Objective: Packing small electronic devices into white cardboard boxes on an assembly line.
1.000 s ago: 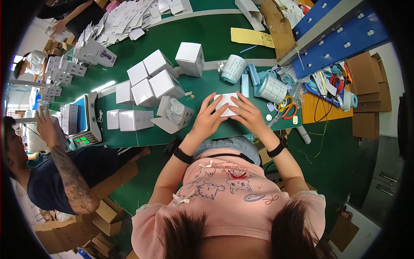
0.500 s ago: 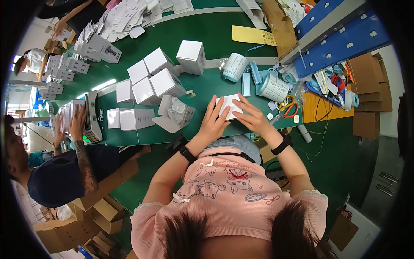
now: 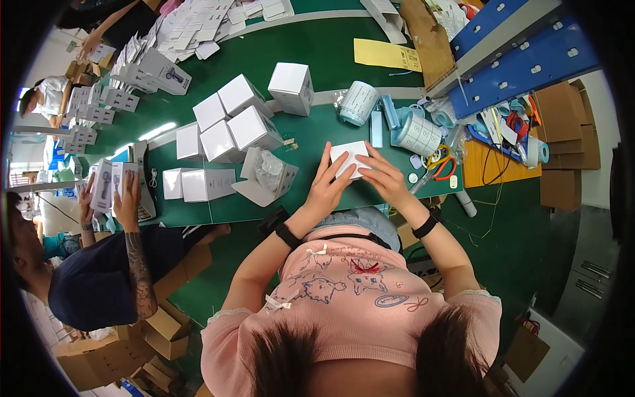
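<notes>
Near edge of a green-topped table (image 3: 307, 135), toward its near R corner: a small white square cardboard box (image 3: 349, 156) sits b/w two bare hands. L hand (image 3: 325, 188) has fingers spread along the box's L side; R hand (image 3: 389, 184) has fingers stretched along the R side, tips touching. The gap is narrow, w/ the box held b/w them; can't tell if it rests on the tabletop or is lifted.

Vs. a sec ago, L hand has drawn slightly twd the near edge & more of the box's top shows b/w the fingers. Likely a small regrip, not a release, so work on this box looks unfinished.

Bigger change at the table's L end: a co-worker's hands, one w/ tattooed forearm (image 3: 142, 278), now hold two tall white printed cartons (image 3: 102, 186) off the beige digital scale (image 3: 146, 198). Probably no direct effect on the box.

Unmoved, L of the hands nr. the near edge: an open white carton (image 3: 254, 190) w/ clear plastic wrap (image 3: 267, 169). Twd the near R corner: orange-red-handled scissors (image 3: 448, 169).
</notes>
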{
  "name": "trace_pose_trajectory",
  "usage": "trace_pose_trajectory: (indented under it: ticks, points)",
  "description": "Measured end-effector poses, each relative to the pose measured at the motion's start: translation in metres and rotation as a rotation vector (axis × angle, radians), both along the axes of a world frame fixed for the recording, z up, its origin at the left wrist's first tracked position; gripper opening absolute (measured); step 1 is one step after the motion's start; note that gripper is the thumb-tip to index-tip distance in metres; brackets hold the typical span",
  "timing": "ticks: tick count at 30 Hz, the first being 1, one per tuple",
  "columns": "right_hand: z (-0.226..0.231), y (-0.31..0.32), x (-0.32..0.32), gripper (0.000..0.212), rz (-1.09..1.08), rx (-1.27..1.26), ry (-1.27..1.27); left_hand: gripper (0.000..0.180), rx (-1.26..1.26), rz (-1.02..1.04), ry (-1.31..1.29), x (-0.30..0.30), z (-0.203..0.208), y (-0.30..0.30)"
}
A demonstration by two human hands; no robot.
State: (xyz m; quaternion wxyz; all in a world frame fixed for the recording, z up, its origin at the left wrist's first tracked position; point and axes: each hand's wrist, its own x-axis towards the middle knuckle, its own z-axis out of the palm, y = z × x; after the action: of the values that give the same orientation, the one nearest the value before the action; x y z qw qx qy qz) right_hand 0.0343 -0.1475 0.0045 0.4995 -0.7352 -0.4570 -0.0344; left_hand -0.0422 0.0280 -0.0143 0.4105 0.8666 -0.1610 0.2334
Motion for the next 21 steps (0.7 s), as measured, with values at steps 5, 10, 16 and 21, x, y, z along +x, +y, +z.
trace_pose_trajectory:
  ticks: [5, 10, 16, 21]
  points:
    - [-0.005, -0.003, 0.002, 0.022, 0.028, -0.003, -0.066, 0.040, 0.021, 0.009, -0.028, -0.002, -0.003, -0.004]
    - [0.001, -0.006, 0.003, 0.022, 0.083, -0.039, -0.078, 0.042, 0.012, 0.002, -0.072, -0.005, -0.008, -0.005]
    - [0.008, -0.011, 0.012, 0.025, 0.140, -0.125, -0.100, 0.041, -0.005, -0.011, -0.083, -0.004, -0.011, -0.004]
    - [-0.003, -0.014, 0.008, 0.028, 0.148, -0.120, -0.105, 0.026, -0.313, -0.073, 0.019, -0.006, -0.011, 0.001]
